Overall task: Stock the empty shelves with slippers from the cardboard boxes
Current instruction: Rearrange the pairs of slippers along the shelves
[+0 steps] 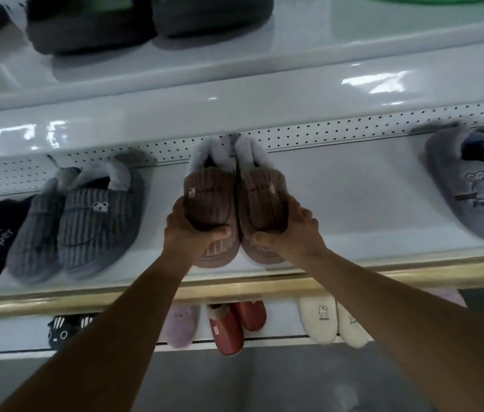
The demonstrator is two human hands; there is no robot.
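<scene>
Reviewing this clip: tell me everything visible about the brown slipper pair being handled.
The brown slipper pair looks like ribbed corduroy with pale fluffy lining at the openings and a small bear face on each upper. The two sit side by side, touching, toes toward the camera, on the white middle shelf. The left hand grips one toe, the right hand the other.

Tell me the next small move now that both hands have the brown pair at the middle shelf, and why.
Probably let go and draw back. The left hand and right hand each grip one brown slipper at the toe. The pair looks set side by side on the middle shelf, heels at the pegboard back, in the gap between the grey striped slippers and the lilac slippers.
</scene>
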